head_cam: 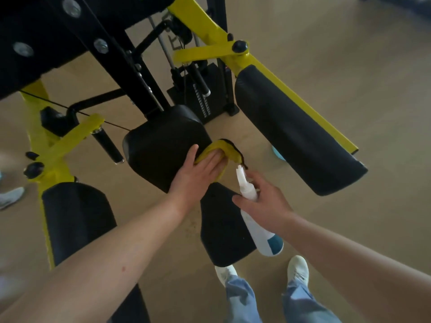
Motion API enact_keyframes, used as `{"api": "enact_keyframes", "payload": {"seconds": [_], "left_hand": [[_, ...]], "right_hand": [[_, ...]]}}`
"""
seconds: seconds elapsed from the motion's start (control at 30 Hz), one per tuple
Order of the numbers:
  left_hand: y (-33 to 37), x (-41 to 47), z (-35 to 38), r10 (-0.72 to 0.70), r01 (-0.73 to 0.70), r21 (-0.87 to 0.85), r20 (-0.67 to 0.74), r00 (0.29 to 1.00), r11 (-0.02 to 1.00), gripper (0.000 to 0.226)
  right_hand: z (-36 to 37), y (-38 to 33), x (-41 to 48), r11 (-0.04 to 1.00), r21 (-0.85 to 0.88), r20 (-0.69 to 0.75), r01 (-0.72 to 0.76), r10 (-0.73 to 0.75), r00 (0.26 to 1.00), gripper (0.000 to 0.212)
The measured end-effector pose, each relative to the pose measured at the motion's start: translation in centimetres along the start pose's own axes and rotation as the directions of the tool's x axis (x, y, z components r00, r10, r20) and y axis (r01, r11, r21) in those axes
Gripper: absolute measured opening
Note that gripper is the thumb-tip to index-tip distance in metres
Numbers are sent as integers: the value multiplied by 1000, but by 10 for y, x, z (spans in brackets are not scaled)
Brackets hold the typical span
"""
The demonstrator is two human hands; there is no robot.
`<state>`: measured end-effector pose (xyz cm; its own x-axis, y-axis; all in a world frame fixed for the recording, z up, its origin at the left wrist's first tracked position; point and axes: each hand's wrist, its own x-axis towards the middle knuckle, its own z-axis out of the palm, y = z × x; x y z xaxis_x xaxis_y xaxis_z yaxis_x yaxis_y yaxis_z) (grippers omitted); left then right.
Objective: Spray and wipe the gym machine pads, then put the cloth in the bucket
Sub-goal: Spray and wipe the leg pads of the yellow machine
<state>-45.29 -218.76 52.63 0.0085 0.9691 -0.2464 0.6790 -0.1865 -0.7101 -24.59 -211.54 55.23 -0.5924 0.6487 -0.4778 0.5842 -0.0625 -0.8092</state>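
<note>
My left hand [198, 178] lies flat with straight fingers on a yellow cloth [227, 150], pressing it against the right edge of the black back pad [161, 145] of the gym machine. My right hand [263, 203] grips the neck of a white spray bottle [258, 229] with a blue label, nozzle pointing up toward the cloth. The bottle hangs above the black seat pad [224, 231]. Two long black arm pads flank the seat, one at the left [77, 217] and one at the right [296, 134]. No bucket is identifiable.
Yellow frame arms [210, 51] and black uprights [130, 66] of the machine crowd the upper left. A weight stack [205, 99] stands behind the back pad. A light-blue object [277, 153] peeks from under the right pad. Another person's shoe [10, 197] is at the left edge. My shoes [297, 269] stand on tan floor.
</note>
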Motion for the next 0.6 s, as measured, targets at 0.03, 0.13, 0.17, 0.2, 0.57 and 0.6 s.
{"api": "enact_keyframes", "payload": {"seconds": [0.03,0.13,0.17,0.2,0.57,0.6], "left_hand": [[-1,2,-4,67,-67,-12,23,997,998,84],[-18,4,-21,149,-156,-83,-82,985,984,59],[-25,3,-27,130,-152,-128,-170,977,980,48],[-31,-1,-33,104,-152,-184,-251,962,971,38],[-80,-61,-34,-255,103,-456,-285,924,884,58],[-80,-61,-32,-289,125,-428,-343,894,895,47]], "right_hand": [[2,5,0,1000,7,-1,-10,10,1000,64],[5,12,-5,999,25,-9,-41,42,999,65],[5,11,-7,999,16,-8,-43,43,999,65],[5,10,-9,999,15,-4,-41,41,999,64],[-8,-24,-7,995,71,30,64,-66,997,66],[-8,-25,-5,995,73,32,72,-75,997,66]]}}
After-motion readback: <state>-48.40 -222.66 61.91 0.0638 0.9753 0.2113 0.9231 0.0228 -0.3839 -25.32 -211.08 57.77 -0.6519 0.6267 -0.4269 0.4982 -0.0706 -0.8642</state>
